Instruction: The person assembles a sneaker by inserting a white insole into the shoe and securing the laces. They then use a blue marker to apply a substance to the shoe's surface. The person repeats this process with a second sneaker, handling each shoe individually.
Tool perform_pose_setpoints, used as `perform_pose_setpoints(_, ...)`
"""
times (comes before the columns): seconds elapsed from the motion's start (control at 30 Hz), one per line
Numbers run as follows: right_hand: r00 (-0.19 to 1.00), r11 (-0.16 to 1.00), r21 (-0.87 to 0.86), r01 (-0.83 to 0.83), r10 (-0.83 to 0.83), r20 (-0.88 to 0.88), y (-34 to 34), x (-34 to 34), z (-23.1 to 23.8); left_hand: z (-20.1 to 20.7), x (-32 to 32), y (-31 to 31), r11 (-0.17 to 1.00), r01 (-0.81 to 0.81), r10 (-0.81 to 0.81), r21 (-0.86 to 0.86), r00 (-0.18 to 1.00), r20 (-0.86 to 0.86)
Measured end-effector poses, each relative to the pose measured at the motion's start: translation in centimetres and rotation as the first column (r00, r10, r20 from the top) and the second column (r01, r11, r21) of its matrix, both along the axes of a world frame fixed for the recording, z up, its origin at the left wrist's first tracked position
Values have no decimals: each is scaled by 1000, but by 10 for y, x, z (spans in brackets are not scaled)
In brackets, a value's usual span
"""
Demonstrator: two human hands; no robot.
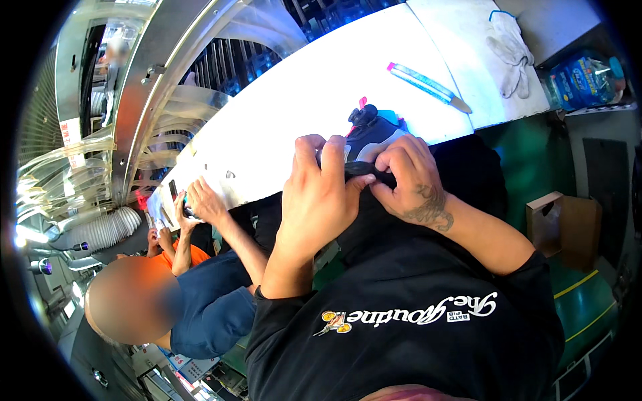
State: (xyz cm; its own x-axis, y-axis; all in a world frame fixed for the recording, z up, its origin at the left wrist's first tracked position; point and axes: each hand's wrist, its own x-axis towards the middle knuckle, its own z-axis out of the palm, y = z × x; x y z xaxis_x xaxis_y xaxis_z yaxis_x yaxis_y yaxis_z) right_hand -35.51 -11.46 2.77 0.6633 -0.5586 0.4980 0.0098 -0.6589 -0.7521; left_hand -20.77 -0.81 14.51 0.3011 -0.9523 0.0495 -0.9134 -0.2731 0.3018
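Observation:
A dark shoe with grey panels, black lacing and a small red pull tab is at the near edge of the white table. My left hand grips its near end from the left, thumb and fingers curled. From the right, my right hand pinches the same black edge, fingers bent over it. Both hands are closed on the shoe, close together. My palms and fingers hide part of its near end.
A long blue tool with a pink end and grey pointed tip lies beyond the shoe. Farther right are a white glove and a blue-labelled bottle. A co-worker's hands work at left. A cardboard box stands low at right.

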Motion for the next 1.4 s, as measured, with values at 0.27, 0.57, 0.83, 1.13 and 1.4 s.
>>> perform_pose_setpoints(0.27,997,1000,-28,-1,-2,-83,-21,1,0,-16,0,-6,993,-67,61,-94,996,-59)
perform_pose_setpoints(0.57,992,995,52,-90,94,-80,-28,3,-12,-24,12,-6,994,14,-14,-111,1000,5)
perform_pose_setpoints(0.83,984,974,196,-116,140,-111,-36,8,-2,-43,25,-8,977,8,4,-214,999,54)
perform_pose_setpoints(1.13,937,917,400,-2,141,-320,-45,1,23,-35,17,-21,973,-43,63,-225,995,81)
perform_pose_setpoints(1.4,987,991,-7,136,-136,-88,-6,-8,-13,-35,9,-24,965,-117,138,-237,987,77)
